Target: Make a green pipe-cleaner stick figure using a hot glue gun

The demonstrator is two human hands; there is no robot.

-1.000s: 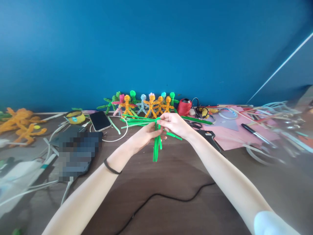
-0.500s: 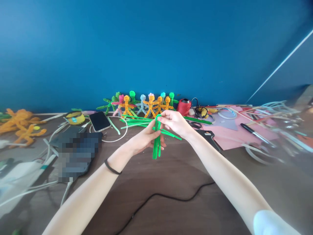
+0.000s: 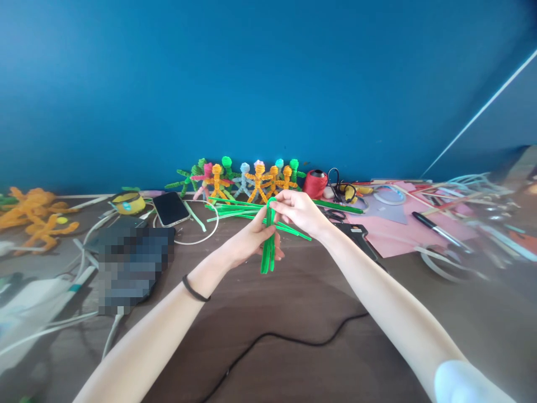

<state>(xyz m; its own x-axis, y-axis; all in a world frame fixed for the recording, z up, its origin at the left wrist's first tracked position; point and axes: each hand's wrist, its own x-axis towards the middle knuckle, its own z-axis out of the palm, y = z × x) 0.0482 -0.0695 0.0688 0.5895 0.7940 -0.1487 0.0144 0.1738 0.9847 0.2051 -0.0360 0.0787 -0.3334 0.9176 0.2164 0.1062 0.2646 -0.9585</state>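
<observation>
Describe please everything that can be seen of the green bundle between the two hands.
The green bundle looks like several thin, fuzzy stems, bent over at the top. It hangs nearly upright, lower ends free. The left hand grips its middle; the right hand pinches near the bend. Fingers hide part; the stems cannot be counted.

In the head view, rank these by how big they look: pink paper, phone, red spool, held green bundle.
1. Pink paper
2. Phone
3. Red spool
Unsure: green bundle; looks longer than the phone but thinner, and partly hidden by fingers, so left unranked.
</observation>
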